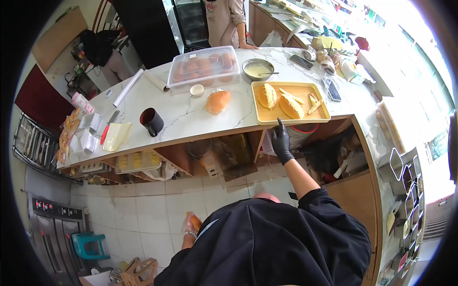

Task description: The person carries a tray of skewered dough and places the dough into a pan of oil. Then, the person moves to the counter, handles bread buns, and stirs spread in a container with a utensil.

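My right hand [282, 144], in a black glove, is at the front edge of a yellow tray [267, 121], index finger stretched towards it and nothing seen in the hand. On the tray lie two larger filled breads [291, 106] and some narrower pieces [315, 103]. My left hand [190, 228], in a clear plastic glove, is low over the floor beside my body, closed around an orange-brown bread [195, 222]. A wrapped bun [218, 102] sits on the counter left of the tray.
The marble counter [186, 119] also bears a lidded bun box [202, 66], a metal bowl [257, 69], a dark mug [151, 122] and a red-handled knife [105, 134]. A person [224, 24] stands behind it. A teal stool [90, 245] stands lower left.
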A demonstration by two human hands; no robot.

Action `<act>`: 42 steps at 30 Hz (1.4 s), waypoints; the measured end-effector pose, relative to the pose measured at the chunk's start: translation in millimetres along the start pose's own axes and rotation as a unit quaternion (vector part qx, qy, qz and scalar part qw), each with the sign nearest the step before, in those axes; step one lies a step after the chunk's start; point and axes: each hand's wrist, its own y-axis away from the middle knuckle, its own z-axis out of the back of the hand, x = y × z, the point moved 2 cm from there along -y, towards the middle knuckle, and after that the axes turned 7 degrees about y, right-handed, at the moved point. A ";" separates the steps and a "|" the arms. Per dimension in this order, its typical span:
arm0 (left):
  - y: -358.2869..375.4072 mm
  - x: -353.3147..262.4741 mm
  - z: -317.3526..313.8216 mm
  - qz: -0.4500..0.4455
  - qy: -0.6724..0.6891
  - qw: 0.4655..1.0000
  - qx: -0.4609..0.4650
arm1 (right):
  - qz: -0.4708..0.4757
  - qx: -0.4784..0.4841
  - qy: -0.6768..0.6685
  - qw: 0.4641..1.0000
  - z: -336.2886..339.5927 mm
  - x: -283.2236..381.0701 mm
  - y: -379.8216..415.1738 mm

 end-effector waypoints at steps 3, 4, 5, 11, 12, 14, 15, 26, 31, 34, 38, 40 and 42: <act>9.0 0.5 2.2 -0.042 -0.011 0.999 0.007 | -0.003 0.057 -0.075 0.996 -7.8 17.9 15.0; 6.8 2.7 5.1 -0.054 -0.029 0.998 0.003 | 0.012 0.069 -0.074 0.995 -10.9 20.5 16.6; 4.3 5.1 7.1 -0.066 -0.046 0.997 0.000 | 0.027 0.080 -0.073 0.994 -13.0 23.3 16.7; -8.8 6.7 3.5 0.046 -0.020 0.998 -0.038 | 0.099 0.128 -0.024 0.986 -9.7 57.1 -7.2; -8.2 7.4 4.5 0.083 -0.007 0.995 -0.047 | 0.090 0.143 -0.013 0.986 -6.2 62.0 -11.2; -8.7 9.5 6.6 0.149 0.018 0.987 -0.062 | 0.091 0.152 0.011 0.984 -5.5 60.3 -12.6; -10.5 10.7 6.6 0.159 0.024 0.985 -0.065 | 0.103 0.147 0.024 0.984 -6.1 55.3 -11.8; 0.6 12.8 14.0 0.058 0.071 0.992 -0.085 | -0.056 0.163 -0.061 0.983 -61.8 -20.8 76.8; 8.4 21.6 -1.0 0.028 0.095 0.991 -0.085 | 0.168 0.465 0.057 0.868 -54.0 48.4 97.6; -11.6 20.3 -1.4 0.111 0.089 0.988 -0.060 | 0.166 0.473 0.045 0.864 -48.5 39.9 93.8; -60.5 26.5 5.0 0.166 0.068 0.983 -0.034 | 0.157 0.449 0.125 0.871 -38.1 5.2 81.2; -68.6 26.6 -10.9 0.145 0.087 0.983 -0.072 | 0.152 0.433 0.137 0.878 -31.6 -14.8 77.6; -74.8 25.3 -25.1 0.129 0.060 0.987 -0.077 | 0.171 0.416 0.139 0.882 -23.0 -30.3 78.8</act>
